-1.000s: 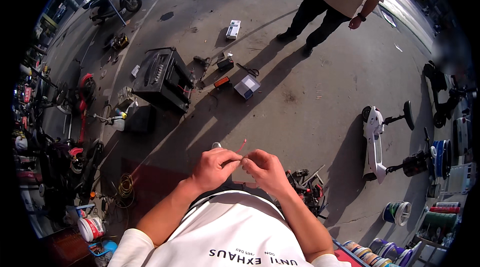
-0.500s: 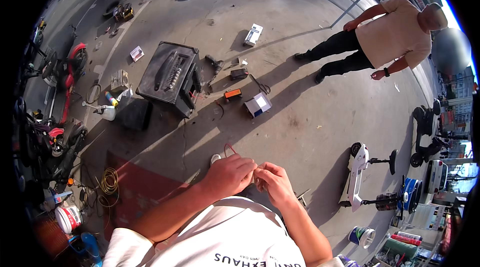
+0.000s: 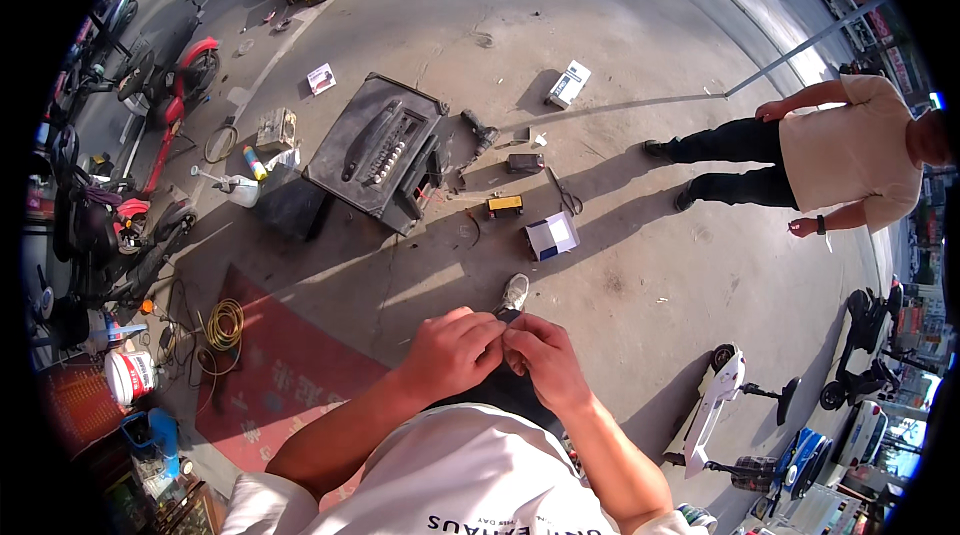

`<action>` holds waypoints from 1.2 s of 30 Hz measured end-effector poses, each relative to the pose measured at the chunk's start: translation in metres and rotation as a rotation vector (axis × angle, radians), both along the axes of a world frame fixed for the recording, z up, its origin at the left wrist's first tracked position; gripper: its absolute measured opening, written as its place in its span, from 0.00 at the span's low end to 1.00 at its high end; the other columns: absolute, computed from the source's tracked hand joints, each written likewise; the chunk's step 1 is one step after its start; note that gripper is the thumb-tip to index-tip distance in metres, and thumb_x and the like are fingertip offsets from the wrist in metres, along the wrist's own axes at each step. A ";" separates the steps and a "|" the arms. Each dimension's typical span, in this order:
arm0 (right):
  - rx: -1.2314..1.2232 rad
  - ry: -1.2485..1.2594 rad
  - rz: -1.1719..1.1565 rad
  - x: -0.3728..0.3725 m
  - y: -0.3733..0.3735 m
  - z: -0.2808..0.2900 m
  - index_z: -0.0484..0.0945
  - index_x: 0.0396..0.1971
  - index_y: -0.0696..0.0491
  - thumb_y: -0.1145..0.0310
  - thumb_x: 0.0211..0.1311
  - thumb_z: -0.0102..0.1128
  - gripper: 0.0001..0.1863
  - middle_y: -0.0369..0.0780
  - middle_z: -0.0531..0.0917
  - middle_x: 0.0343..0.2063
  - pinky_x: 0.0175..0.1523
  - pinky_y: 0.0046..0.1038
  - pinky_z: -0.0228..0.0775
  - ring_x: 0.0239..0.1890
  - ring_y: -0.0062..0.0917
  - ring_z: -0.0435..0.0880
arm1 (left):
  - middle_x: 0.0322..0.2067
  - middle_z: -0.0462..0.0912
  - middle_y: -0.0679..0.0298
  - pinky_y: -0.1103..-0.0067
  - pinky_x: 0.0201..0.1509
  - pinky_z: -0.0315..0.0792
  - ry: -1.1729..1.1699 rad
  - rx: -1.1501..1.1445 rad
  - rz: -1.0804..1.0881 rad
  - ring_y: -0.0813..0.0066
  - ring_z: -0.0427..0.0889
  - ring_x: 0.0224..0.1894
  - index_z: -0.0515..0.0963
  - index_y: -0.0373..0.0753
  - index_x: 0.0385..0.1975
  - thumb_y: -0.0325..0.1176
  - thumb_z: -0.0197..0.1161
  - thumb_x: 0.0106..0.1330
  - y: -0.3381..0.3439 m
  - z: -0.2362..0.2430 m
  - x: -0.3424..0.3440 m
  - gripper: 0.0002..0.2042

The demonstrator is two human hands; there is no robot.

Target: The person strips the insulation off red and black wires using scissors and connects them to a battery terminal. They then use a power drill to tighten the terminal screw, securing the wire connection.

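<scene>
A wide concrete pavement [image 3: 640, 25] in low sun, seen from above a person in a white shirt. At eleven o'clock from the hands lies a large black case [image 3: 375, 150], lid side up, with a red mat [image 3: 285, 375] at nine o'clock and a coil of yellow cable [image 3: 224, 323] on its edge. A second person [image 3: 835, 155] in a beige shirt stands at two o'clock, well apart. A white scooter [image 3: 715, 405] lies at three o'clock. A small white box [image 3: 551, 235] sits at twelve o'clock, a yellow-and-black meter [image 3: 504, 205] just beyond it. The left hand [image 3: 450, 350] and right hand [image 3: 540, 360] meet fingertip to fingertip at chest height, each grip pinched shut on something too small to make out, above one grey shoe [image 3: 514, 291].
</scene>
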State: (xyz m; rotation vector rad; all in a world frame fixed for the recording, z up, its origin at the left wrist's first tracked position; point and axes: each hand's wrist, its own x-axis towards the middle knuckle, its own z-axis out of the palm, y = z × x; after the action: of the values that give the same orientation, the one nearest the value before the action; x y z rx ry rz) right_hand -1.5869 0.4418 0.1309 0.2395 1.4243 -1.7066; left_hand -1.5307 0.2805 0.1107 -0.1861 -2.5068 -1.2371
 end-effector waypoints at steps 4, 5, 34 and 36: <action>-0.066 0.024 0.162 -0.039 -0.011 -0.024 0.75 0.28 0.57 0.70 0.67 0.54 0.09 0.32 0.74 0.21 0.29 0.19 0.61 0.23 0.14 0.69 | 0.28 0.84 0.59 0.73 0.30 0.77 -0.075 0.072 0.179 0.63 0.83 0.27 0.80 0.35 0.31 0.20 0.67 0.50 0.002 -0.007 -0.023 0.08; -0.083 0.041 0.220 -0.047 -0.014 -0.027 0.75 0.27 0.57 0.69 0.67 0.54 0.09 0.32 0.74 0.21 0.29 0.19 0.61 0.24 0.14 0.70 | 0.28 0.84 0.58 0.74 0.30 0.77 -0.105 0.102 0.233 0.63 0.83 0.27 0.80 0.35 0.30 0.20 0.66 0.50 0.004 -0.008 -0.024 0.08; -0.019 0.215 0.031 -0.146 -0.065 -0.029 0.67 0.21 0.53 0.72 0.61 0.51 0.09 0.34 0.70 0.13 0.19 0.20 0.58 0.13 0.18 0.67 | 0.23 0.85 0.57 0.75 0.32 0.76 -0.547 0.628 0.244 0.76 0.84 0.27 0.82 0.30 0.31 0.30 0.60 0.61 -0.043 -0.003 -0.134 0.09; -0.161 0.088 -0.005 -0.143 -0.076 -0.024 0.69 0.21 0.54 0.73 0.63 0.49 0.09 0.36 0.72 0.15 0.22 0.23 0.60 0.16 0.21 0.69 | 0.27 0.86 0.58 0.78 0.36 0.78 -0.577 0.829 0.198 0.81 0.84 0.31 0.83 0.31 0.38 0.31 0.60 0.62 -0.059 -0.021 -0.125 0.11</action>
State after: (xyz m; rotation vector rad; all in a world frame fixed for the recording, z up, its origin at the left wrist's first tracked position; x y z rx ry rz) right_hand -1.7301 0.3658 0.1074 0.0798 1.3414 -1.8446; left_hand -1.6554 0.2216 0.0895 0.6842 -2.0734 -2.3383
